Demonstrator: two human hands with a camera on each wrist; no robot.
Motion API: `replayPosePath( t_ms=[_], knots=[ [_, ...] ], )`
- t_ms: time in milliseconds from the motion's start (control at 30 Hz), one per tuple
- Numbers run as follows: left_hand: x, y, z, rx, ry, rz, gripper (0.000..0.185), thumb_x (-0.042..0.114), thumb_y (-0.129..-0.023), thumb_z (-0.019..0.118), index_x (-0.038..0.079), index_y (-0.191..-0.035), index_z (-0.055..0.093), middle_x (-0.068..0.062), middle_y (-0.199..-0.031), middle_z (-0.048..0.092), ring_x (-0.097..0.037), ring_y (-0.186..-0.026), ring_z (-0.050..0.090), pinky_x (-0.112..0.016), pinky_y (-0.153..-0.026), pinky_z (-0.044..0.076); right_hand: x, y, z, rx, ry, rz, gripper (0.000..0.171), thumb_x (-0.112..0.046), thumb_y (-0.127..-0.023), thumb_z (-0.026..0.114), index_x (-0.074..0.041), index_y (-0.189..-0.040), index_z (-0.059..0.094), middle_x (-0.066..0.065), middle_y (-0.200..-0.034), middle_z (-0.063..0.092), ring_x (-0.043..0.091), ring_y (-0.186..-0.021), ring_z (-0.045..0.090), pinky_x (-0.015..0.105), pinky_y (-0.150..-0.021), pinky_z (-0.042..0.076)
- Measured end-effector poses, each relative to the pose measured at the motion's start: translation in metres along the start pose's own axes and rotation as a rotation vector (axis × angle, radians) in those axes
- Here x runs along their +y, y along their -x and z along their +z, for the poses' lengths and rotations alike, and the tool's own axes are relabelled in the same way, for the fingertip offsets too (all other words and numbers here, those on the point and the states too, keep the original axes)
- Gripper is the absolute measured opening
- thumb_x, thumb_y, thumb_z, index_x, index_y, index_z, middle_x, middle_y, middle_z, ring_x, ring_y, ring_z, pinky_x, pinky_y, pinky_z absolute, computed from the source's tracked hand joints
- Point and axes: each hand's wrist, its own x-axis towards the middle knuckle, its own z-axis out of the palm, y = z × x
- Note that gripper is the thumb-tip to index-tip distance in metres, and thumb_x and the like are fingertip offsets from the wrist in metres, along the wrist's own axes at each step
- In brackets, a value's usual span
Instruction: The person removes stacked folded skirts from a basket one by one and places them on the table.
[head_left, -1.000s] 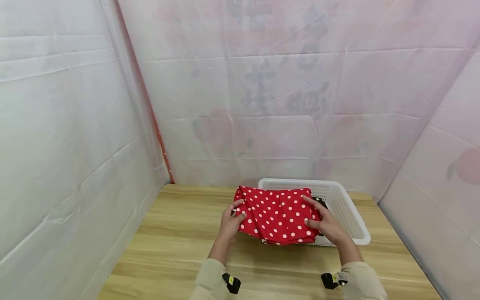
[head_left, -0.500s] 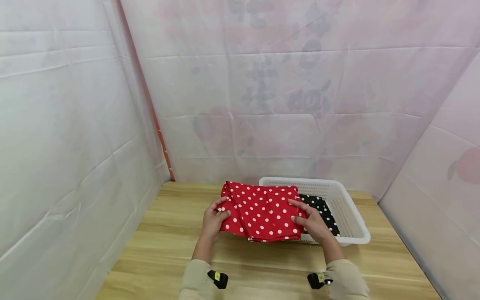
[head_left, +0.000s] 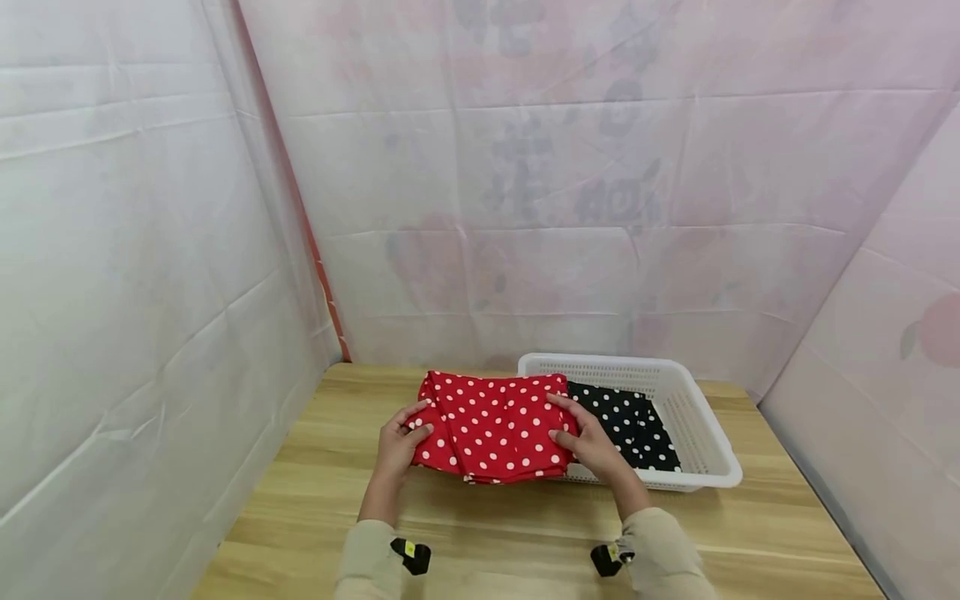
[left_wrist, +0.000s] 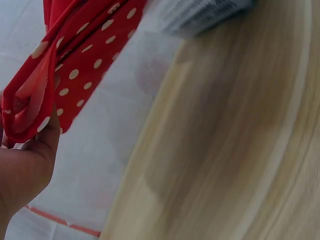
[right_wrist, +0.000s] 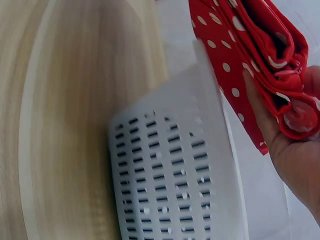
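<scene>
Both hands hold a folded red cloth with white polka dots (head_left: 491, 429) above the table. My left hand (head_left: 400, 437) grips its left end, thumb on top and fingers partly underneath; the left wrist view shows the fold (left_wrist: 85, 70) between thumb and fingers. At the right end my right hand (head_left: 588, 437) grips the stacked layers, seen edge-on as a red bundle (right_wrist: 265, 55) in the right wrist view. The cloth hides the near-left part of a white plastic basket (head_left: 701, 417). Inside the basket lies a black cloth with white dots (head_left: 626, 425).
The basket's slotted wall (right_wrist: 170, 175) is close below the right hand. Under everything is a wooden table (head_left: 322, 483). White printed sheets (head_left: 555, 275) hang behind the table and at both sides.
Both hands have carried the red cloth leftward, away from over the basket. More of the black dotted cloth inside the basket is now uncovered. The basket has stayed put.
</scene>
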Motion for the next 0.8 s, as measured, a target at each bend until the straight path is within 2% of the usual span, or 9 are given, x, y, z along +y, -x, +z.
replayPosePath(
  t_ms=[167,267,400,533,633,800],
  knots=[
    [-0.002,-0.001,-0.011,0.041,-0.049,0.002,0.040,-0.003,-0.084,0.062,0.006,-0.123,0.061,-0.017,-0.121,0.053,-0.022,-0.094,0.058,-0.032,-0.071,0.053,-0.002,-0.009,0.017,0.029,0.082,-0.001,0.051,0.006,-0.089,0.054,-0.008,-0.137,0.044,0.023,-0.133,0.037,0.029,-0.096,0.057,0.037,-0.071,0.053],
    [-0.004,-0.002,-0.019,0.031,-0.062,-0.005,0.040,-0.003,-0.085,0.061,0.006,-0.124,0.060,-0.018,-0.124,0.051,-0.025,-0.098,0.056,-0.034,-0.074,0.053,-0.002,-0.012,0.025,0.007,0.145,0.007,0.050,0.005,-0.089,0.054,-0.009,-0.136,0.047,0.020,-0.135,0.037,0.030,-0.102,0.053,0.036,-0.074,0.052],
    [-0.004,-0.004,-0.031,0.008,-0.065,-0.036,0.042,-0.004,-0.086,0.060,0.006,-0.127,0.057,-0.018,-0.130,0.046,-0.028,-0.105,0.052,-0.035,-0.077,0.052,-0.003,-0.013,0.033,-0.061,0.196,0.018,0.059,0.001,-0.085,0.061,-0.013,-0.140,0.042,0.018,-0.136,0.036,0.033,-0.109,0.047,0.039,-0.079,0.050],
    [-0.001,-0.007,-0.038,-0.008,-0.075,-0.058,0.045,-0.006,-0.086,0.059,0.004,-0.130,0.053,-0.018,-0.132,0.042,-0.030,-0.110,0.048,-0.035,-0.078,0.051,-0.021,-0.009,0.041,-0.095,0.236,0.031,0.068,0.003,-0.080,0.064,-0.011,-0.142,0.038,0.020,-0.136,0.034,0.035,-0.114,0.042,0.044,-0.083,0.047],
    [0.001,-0.009,-0.040,-0.002,-0.091,-0.058,0.046,-0.007,-0.085,0.059,0.003,-0.130,0.053,-0.018,-0.131,0.042,-0.030,-0.110,0.047,-0.033,-0.077,0.051,-0.019,-0.013,0.045,-0.070,0.229,0.037,0.068,0.008,-0.079,0.061,-0.009,-0.141,0.039,0.020,-0.136,0.034,0.036,-0.114,0.041,0.045,-0.083,0.048],
    [-0.001,-0.009,-0.044,0.009,-0.132,-0.031,0.046,-0.008,-0.084,0.057,0.003,-0.129,0.053,-0.019,-0.131,0.043,-0.031,-0.110,0.047,-0.032,-0.075,0.051,0.007,-0.028,0.048,0.000,0.197,0.015,0.062,0.008,-0.079,0.061,-0.010,-0.136,0.046,0.020,-0.130,0.040,0.032,-0.102,0.052,0.039,-0.075,0.052]
  ],
)
